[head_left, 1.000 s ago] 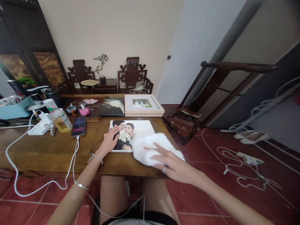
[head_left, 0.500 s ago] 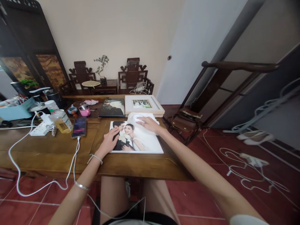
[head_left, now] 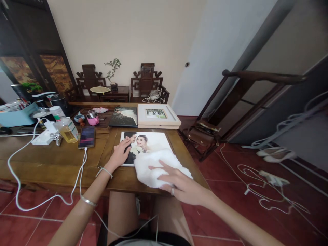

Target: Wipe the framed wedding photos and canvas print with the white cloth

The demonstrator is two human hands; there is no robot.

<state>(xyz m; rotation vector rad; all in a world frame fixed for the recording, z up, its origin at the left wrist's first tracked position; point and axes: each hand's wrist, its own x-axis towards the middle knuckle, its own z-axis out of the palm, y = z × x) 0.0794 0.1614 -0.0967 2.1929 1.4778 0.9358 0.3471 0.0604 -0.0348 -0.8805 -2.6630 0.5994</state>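
A glossy wedding photo panel (head_left: 156, 138) lies flat near the table's front right corner. My left hand (head_left: 121, 152) rests on its left edge, fingers stretched out and holding nothing. Under my right hand (head_left: 176, 182) is a fluffy white cloth (head_left: 150, 162), gripped between thumb and fingers. The cloth covers the panel's lower right part and hangs over its front edge onto the wood. Part of the picture is hidden beneath it.
Behind the panel lie a dark photo panel (head_left: 124, 116) and a white-framed picture (head_left: 166, 122). Left on the table (head_left: 64, 167) are a phone (head_left: 86, 137), a bottle (head_left: 69, 130), a pink cup (head_left: 92, 119) and a power strip (head_left: 45, 137). A wooden chair (head_left: 217, 112) stands right.
My right hand has drawn the white cloth from the panel's far edge down toward me, over its near right corner. My left hand has stayed in place on the panel.
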